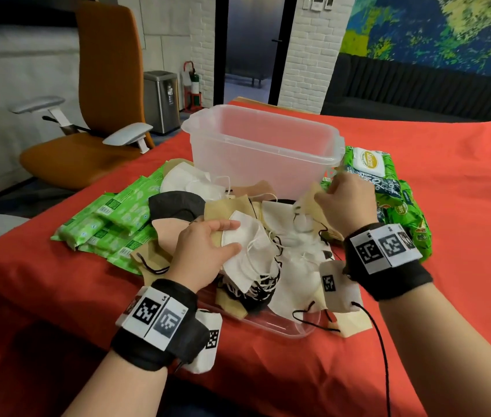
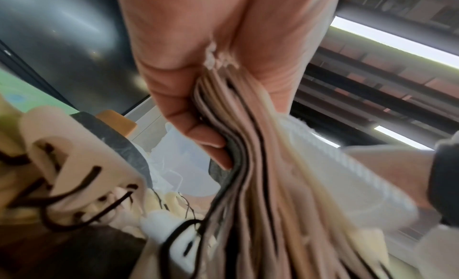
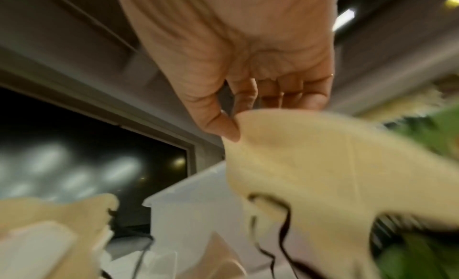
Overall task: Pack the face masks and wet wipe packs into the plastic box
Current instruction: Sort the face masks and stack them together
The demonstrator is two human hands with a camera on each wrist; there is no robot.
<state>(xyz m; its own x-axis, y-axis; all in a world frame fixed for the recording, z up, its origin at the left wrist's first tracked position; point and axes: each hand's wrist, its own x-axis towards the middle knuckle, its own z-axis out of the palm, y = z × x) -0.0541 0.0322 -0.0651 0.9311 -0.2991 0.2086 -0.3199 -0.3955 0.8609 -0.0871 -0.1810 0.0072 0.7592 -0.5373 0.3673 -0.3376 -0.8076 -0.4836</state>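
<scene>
A clear plastic box [image 1: 263,147] stands open on the red table, with nothing visible inside. In front of it lies a heap of white, beige and black face masks [image 1: 295,236]. My left hand [image 1: 208,251] grips a stack of several masks [image 2: 261,165], a white one [image 1: 247,254] on top. My right hand [image 1: 346,200] pinches a beige mask [image 3: 310,165] by its edge, near the box's right front corner. Small green wet wipe packs [image 1: 111,221] lie to the left; larger green packs [image 1: 388,188] lie to the right of the box.
The clear box lid [image 1: 271,322] lies under the masks near the table's front edge. An orange office chair [image 1: 99,100] stands at the left beyond the table [image 1: 448,266]. A steel bin [image 1: 161,100] is behind it.
</scene>
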